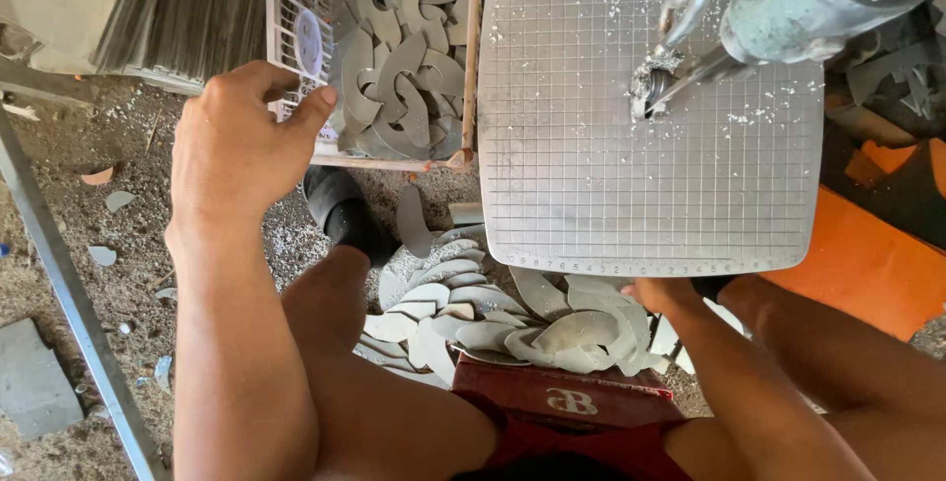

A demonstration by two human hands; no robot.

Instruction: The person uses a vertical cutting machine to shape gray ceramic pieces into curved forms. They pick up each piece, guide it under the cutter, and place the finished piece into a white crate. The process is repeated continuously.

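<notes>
Left hand (241, 151) raised over the near-left corner of the white plastic crate (296, 8), fingers curled loosely together, thumb tip just at the crate's rim; nothing visibly gripped in it, though the palm side is hidden. Crate holds a heap of grey curved cut pieces (399, 67), crescent-like, stacked every way, plus one pale round disc (308, 42) leaning on its left wall.

Right hand (665, 294) low, just under the near edge of the gridded metal saw table (591, 146); fingers reach down into the loose pile of pale cut tile pieces (493, 318) on the ground and touch the top one at the pile's right side. Cannot tell whether the fingers are clamped on a piece; they are hidden behind it.

Saw table dusted with white chips, most around the blade slot (645, 97) near its far-right part. Green saw head (818, 3) overhangs the far-right corner. Black boot (340, 210) between crate and pile. Red box (562, 397) just below the pile. Orange sheet (867, 264) right of the table. Dirt floor on the left with scattered shards (108, 200).
</notes>
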